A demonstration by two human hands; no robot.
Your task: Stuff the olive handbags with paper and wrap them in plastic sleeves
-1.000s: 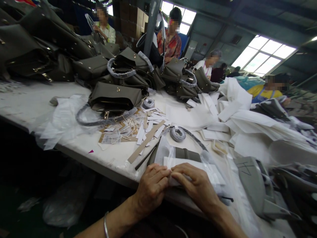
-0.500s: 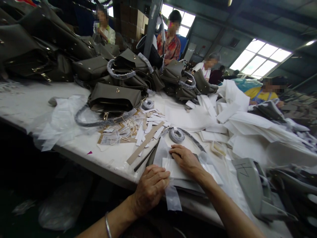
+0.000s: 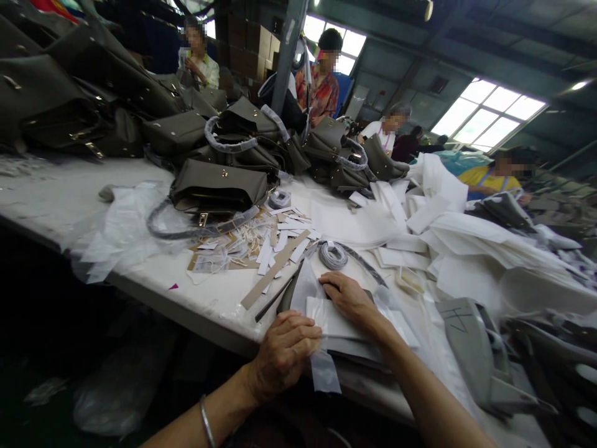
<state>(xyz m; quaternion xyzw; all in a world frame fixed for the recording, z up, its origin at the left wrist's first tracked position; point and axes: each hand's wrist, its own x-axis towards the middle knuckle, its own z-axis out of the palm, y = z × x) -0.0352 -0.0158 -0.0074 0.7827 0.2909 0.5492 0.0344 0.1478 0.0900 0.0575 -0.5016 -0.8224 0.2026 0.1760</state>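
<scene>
At the table's near edge lies a dark grey-green handbag piece (image 3: 288, 295), partly covered by a white padded sheet (image 3: 338, 320) and a translucent plastic sheet (image 3: 305, 287). My left hand (image 3: 286, 348) is closed at the left edge of this stack, its curled fingers pressed onto the plastic. A loose end of plastic (image 3: 325, 373) hangs below it over the table edge. My right hand (image 3: 347, 298) lies over the white sheet with fingers stretched out, pressing on the top. Its palm hides part of the stack.
Dark handbags (image 3: 219, 186) are heaped along the back of the table (image 3: 224, 295). Paper strips (image 3: 280, 255), cords and a coiled grey strap (image 3: 333, 255) lie ahead. White sheets (image 3: 471, 249) pile up at right beside a grey bag part (image 3: 466, 348). Several people work beyond.
Both hands keep nearly the same place on the stack. The camera view has shifted slightly, and the hanging plastic end sits a little higher.
</scene>
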